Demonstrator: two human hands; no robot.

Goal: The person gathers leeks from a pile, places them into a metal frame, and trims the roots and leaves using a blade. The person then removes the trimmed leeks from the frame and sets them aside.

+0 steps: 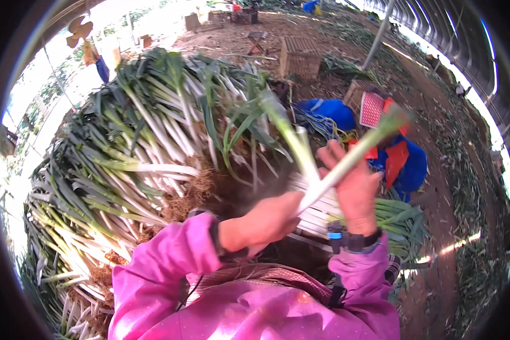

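Observation:
My left hand (pixel 269 220) is closed around the white lower end of a leek (pixel 345 165). The stalk slants up to the right, its green top blurred by motion. It crosses my right hand (pixel 358 190), with curled fingers on one side and the thumb on the other. A second pale green stalk or peeled outer leaf (pixel 293 140) forks up to the left from the same spot; where it joins is unclear. Beneath my hands lie several cleaned white leeks (pixel 317 218), their green tops (pixel 399 221) pointing right. A big heap of leeks (pixel 147 141) with dirty roots fills the left.
Ahead on the soil stands a wooden crate (pixel 300 56). Beyond my right hand are a blue bundle (pixel 328 113) with cords, a blue sack (pixel 408 164) and a red patterned cloth (pixel 372 109). A metal pole (pixel 378 35) rises at the back right. Leaf scraps litter the right ground.

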